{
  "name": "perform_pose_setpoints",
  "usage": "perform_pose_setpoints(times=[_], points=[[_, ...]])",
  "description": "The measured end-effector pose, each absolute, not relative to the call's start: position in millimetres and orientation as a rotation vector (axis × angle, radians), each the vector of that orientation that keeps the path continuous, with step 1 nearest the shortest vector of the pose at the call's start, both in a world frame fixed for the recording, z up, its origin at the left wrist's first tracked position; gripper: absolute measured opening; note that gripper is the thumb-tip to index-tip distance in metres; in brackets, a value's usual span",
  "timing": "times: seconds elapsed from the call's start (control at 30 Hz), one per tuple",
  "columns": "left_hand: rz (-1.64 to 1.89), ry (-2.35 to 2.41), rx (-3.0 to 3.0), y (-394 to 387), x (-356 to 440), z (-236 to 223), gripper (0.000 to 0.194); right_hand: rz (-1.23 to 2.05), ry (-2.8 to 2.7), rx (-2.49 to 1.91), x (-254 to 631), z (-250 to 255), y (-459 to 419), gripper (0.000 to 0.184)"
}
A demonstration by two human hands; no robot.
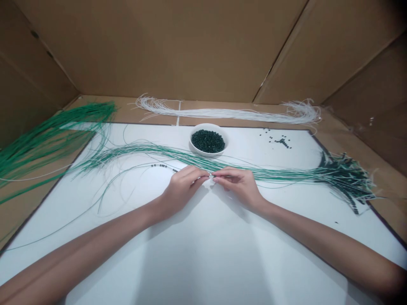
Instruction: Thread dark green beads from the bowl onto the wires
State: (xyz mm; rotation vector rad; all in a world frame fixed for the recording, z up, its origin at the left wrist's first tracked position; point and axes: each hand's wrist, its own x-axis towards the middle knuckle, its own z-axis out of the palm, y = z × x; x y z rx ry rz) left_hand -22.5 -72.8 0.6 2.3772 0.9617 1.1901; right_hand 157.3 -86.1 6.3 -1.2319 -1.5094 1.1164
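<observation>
My left hand is closed in a pinch on a thin green strand. Dark green beads are threaded along it, just left of that hand. Fingertip to fingertip with it, my right hand pinches the strand's end, where a small whitish bit shows. The fingers cover most of that end. Just behind both hands lies a long bundle of green and white strands, its right end thick with dark beads. A white bowl full of dark green beads stands beyond the bundle.
Loose dark beads are scattered at the back right of the white board. White strands lie along the back edge, and a green bunch spreads at the left. Cardboard walls enclose the back and sides.
</observation>
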Motion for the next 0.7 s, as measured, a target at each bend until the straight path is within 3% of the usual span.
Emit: perform_pose_setpoints(times=[0.33, 0.7], points=[[1.073, 0.889, 2.459, -75.5, -23.5, -0.9, 0.014, 0.541, -1.917, -1.226, 154.7, 2.9, -95.4, 0.016], [0.978, 0.95, 2.314, -74.0, -21.5, 3.0, 0.011, 0.525, -1.891, -1.227, 156.0, 4.4, -93.5, 0.01]])
